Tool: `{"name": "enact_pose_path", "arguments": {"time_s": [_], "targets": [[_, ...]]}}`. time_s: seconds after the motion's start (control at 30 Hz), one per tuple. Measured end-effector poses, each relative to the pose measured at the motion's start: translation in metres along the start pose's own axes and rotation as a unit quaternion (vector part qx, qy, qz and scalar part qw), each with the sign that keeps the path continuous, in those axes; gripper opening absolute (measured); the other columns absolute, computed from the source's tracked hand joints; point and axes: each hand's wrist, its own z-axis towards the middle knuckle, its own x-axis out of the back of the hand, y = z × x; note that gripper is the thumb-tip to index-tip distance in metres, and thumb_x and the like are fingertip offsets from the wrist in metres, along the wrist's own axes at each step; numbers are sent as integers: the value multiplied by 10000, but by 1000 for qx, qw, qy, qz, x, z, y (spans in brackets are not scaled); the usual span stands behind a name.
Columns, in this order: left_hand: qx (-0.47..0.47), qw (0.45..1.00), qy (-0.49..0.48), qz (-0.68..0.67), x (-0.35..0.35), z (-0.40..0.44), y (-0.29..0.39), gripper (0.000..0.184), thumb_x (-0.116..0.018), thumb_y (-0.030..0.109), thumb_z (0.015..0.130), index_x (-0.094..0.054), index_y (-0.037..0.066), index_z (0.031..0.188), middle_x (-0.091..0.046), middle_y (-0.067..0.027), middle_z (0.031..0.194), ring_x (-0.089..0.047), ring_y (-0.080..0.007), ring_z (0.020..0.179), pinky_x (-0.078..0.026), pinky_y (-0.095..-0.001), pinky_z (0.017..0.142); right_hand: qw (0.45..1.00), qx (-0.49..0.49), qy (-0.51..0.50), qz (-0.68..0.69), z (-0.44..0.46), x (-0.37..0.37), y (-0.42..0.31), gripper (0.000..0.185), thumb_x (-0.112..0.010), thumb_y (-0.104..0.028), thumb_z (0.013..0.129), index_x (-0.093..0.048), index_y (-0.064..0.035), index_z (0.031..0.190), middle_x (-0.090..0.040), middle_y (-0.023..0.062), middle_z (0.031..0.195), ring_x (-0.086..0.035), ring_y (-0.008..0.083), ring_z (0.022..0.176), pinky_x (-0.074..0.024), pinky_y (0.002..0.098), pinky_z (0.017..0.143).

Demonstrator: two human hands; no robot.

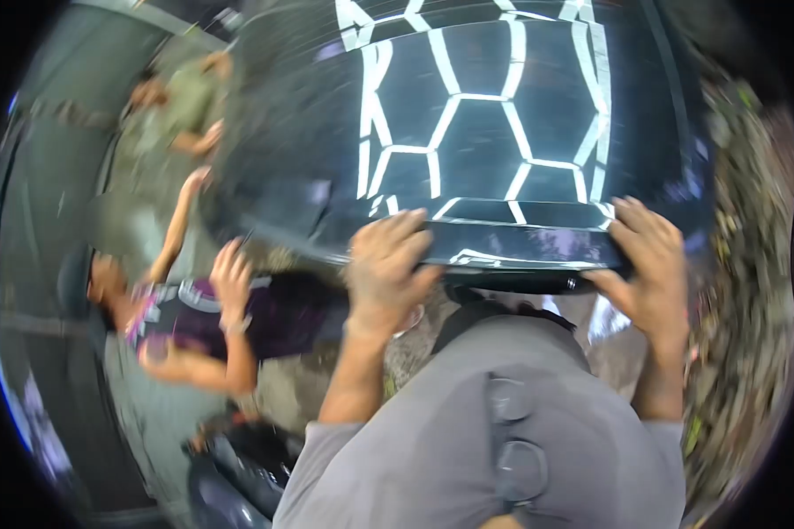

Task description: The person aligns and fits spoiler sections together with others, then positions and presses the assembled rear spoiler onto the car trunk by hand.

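Note:
A dark, glossy car body [476, 132] fills the upper middle, its surface mirroring white hexagonal lights. My left hand [388, 264] lies over the left part of its near edge, fingers bent on top and thumb lower down. On the right part of the same edge, my right hand [644, 260] is closed in a like way, with its thumb pointing inward. A raised dark lip [520, 240] runs between both hands. What my fingertips press on is partly hidden, and motion blurs the hands somewhat.
At the left, a person in a dark patterned top [212, 309] has raised hands near the car's side. Another person in a green shirt [190, 101] stands farther along it. A shiny dark object [238, 467] sits lower left. Blurred leafy ground [741, 264] borders the right.

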Motion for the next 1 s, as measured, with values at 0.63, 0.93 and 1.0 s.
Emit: {"name": "enact_pose_path", "arguments": {"time_s": [0.63,0.93,1.0], "targets": [[81,974,199,-71,43,-30,-44,270,-850,185,764,-677,18,889,-731,-149,1058,-702,-308,984,-532,-416,907,992,36,-112,-46,23,12,-13,885,-780,-633,680,-626,0,1278,-563,222,1335,-495,416,1258,-282,573,1135],[419,728,438,-322,17,-123,-121,170,-732,167,932,-740,1,969,-721,-39,886,-608,-72,679,-463,-232,576,989,25,-144,-1,43,13,-13,803,-814,-531,679,-638,6,1250,-588,212,1305,-511,412,1258,-282,582,1150],[448,671,449,-385,15,-135,-125,184,-724,191,943,-740,15,995,-718,-22,875,-578,-45,627,-436,-211,524,989,27,-147,-11,47,12,-16,792,-813,-517,686,-637,8,1252,-583,214,1328,-507,413,1273,-283,579,1152]]}}
